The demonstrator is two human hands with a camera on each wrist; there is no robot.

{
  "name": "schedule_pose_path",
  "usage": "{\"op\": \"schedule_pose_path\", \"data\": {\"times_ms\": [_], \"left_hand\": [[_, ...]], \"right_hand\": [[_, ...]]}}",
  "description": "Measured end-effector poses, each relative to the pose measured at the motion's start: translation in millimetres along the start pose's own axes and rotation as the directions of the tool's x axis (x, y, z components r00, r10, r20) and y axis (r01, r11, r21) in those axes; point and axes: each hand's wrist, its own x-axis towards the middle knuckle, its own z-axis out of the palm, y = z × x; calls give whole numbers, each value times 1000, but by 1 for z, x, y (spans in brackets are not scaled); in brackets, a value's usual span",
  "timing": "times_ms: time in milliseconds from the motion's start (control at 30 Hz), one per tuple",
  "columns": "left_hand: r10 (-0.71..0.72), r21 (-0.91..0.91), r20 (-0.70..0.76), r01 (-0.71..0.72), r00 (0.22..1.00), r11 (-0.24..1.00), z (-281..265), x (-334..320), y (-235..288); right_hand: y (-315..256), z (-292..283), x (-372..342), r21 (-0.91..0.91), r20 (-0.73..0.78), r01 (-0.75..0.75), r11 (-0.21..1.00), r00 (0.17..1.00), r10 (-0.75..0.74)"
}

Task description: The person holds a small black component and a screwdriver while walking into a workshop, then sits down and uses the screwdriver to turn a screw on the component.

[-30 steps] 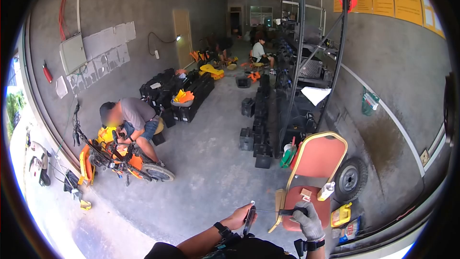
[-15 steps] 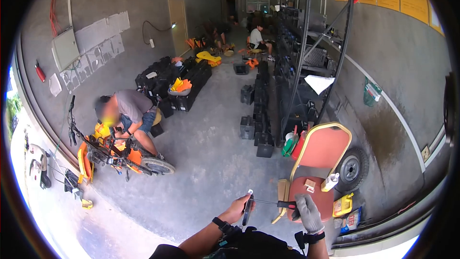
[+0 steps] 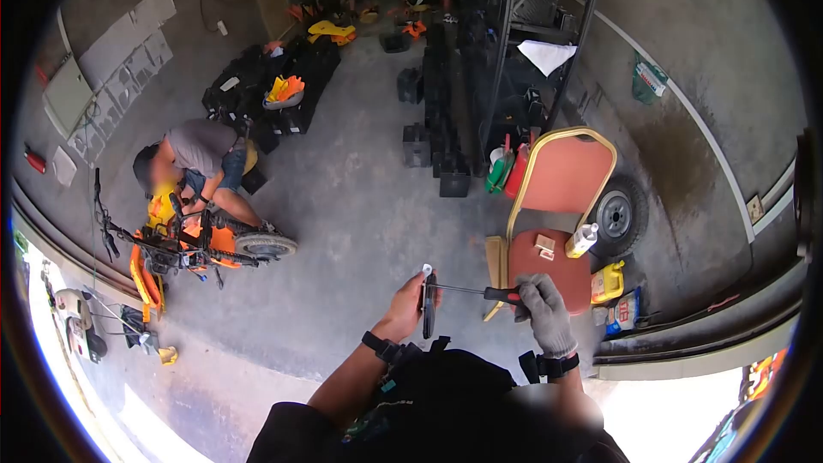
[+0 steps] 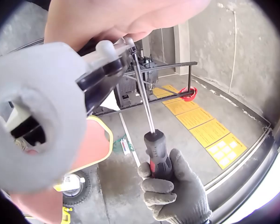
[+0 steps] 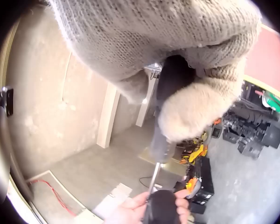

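My bare left hand [image 3: 401, 307] holds a dark, flat part [image 3: 429, 304] with a white knob at its top, upright in the head view. My gloved right hand [image 3: 543, 313] grips the black and red handle of a screwdriver [image 4: 156, 149], seen whole in the left wrist view. The metal shaft runs level from the handle to the upper end of the dark part, where its tip meets the part. In the right wrist view the grey knitted glove [image 5: 196, 107] curls round the handle, and the left fingers [image 5: 130, 207] pinch the part beyond it. What the tip touches exactly cannot be told.
A red chair [image 3: 549, 270] bearing a white bottle [image 3: 581, 241] and small pieces stands just beyond my right hand. A tyre [image 3: 619, 216] and a yellow jug [image 3: 608, 282] are beside it. At left a person [image 3: 201, 159] bends over an orange bike [image 3: 225, 244].
The head view has tilted downward, so the chair and both hands appear higher. The hands keep their hold on the part and screwdriver.
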Motion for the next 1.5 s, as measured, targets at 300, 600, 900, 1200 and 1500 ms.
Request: {"op": "schedule_pose_path", "data": {"times_ms": [300, 600, 900, 1200, 1500], "left_hand": [[9, -4, 30, -9, 1000, 1000, -7, -11, -3], [-18, -3, 53, 18, 998, 1000, -15, -15, -6], [-19, 28, 24, 18, 1000, 999, -14, -16, -3], [-26, 30, -42, 27, 999, 999, -10, -19, 6], [-13, 34, -37, 14, 999, 999, -24, -12, -9]], "right_hand": [[-11, 6, -4, 16, -4, -49, 999, 999, 49], [17, 5, 7, -8, 50, 341, 940, 939, -341], [13, 5, 12, 184, -14, 14, 983, 1000, -11], [-15, 12, 8, -139, 1, -125, 982, 992, 126], [5, 16, 12, 0, 32, 12, 1000, 999, -12]]}}
